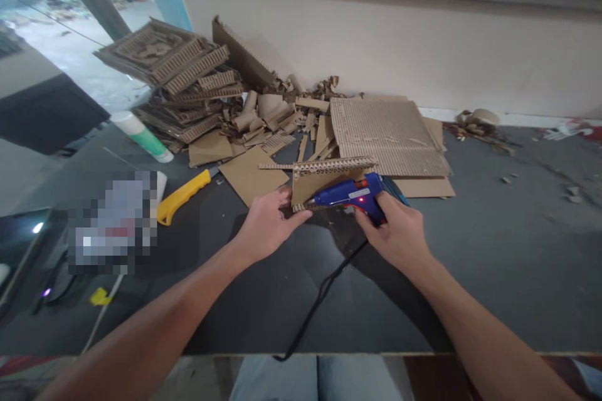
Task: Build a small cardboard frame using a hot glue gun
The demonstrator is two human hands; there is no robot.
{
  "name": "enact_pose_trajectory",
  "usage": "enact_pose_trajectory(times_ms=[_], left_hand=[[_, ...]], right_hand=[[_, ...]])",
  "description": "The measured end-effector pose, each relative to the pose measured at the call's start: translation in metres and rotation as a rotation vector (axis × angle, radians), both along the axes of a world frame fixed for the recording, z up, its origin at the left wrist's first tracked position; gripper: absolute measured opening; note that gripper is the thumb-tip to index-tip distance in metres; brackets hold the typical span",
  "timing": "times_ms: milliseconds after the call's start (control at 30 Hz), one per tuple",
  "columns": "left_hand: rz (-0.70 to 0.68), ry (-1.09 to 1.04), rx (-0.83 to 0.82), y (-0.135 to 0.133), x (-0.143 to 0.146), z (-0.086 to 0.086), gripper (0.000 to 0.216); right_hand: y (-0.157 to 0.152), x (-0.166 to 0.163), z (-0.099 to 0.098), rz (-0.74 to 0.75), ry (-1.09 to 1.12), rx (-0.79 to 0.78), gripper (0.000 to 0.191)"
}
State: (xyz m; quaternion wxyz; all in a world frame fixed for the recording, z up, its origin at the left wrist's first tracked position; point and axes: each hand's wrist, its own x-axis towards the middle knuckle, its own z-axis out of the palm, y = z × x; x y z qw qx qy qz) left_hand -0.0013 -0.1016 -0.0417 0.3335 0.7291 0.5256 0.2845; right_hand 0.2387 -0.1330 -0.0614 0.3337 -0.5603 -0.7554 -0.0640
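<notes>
A blue glue gun (345,193) with a small red light lies in the grip of my right hand (399,225), its nozzle pointing left. The nozzle reaches the lower left edge of a cardboard piece with corrugated rims (305,187); whether it touches cannot be made out. My left hand (268,222) pinches that piece at its left corner, thumb in front. From the gun a black cord (324,291) runs down over the table's front edge. Just left of the piece, a flat cardboard sheet (251,172) rests on the dark table.
Stacked corrugated cardboard frames (188,78) stand at the back left, beside a heap of scraps (268,116). Corrugated sheets (385,135) lie behind my right hand. A yellow-handled saw or knife (184,196), a white-green tube (143,136) and a blurred-out object (115,219) are on the left.
</notes>
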Motion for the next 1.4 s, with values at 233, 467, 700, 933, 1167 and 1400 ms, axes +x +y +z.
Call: enact_pose_trajectory(times_ms=[233, 467, 700, 933, 1167, 1400], left_hand=[[-0.007, 0.028, 0.041, 0.003, -0.002, -0.001, 0.023], [-0.001, 0.015, 0.022, 0.004, -0.004, -0.001, 0.027], [0.004, -0.034, -0.058, 0.009, -0.008, -0.009, 0.044], [0.016, -0.085, -0.091, 0.011, -0.009, -0.013, 0.043], [0.020, -0.108, -0.083, 0.014, -0.012, -0.011, 0.042], [0.033, -0.113, -0.094, 0.017, -0.017, -0.016, 0.042]], right_hand=[[0.002, 0.001, 0.001, -0.014, -0.026, 0.064, 0.012], [0.003, 0.002, 0.003, -0.018, -0.046, 0.087, 0.010], [0.005, 0.006, 0.000, -0.042, -0.057, 0.082, 0.015], [0.005, 0.008, 0.000, -0.058, -0.061, 0.072, 0.015], [0.006, 0.010, 0.001, -0.098, -0.038, 0.075, 0.014], [0.007, 0.012, 0.002, -0.115, -0.028, 0.065, 0.012]])
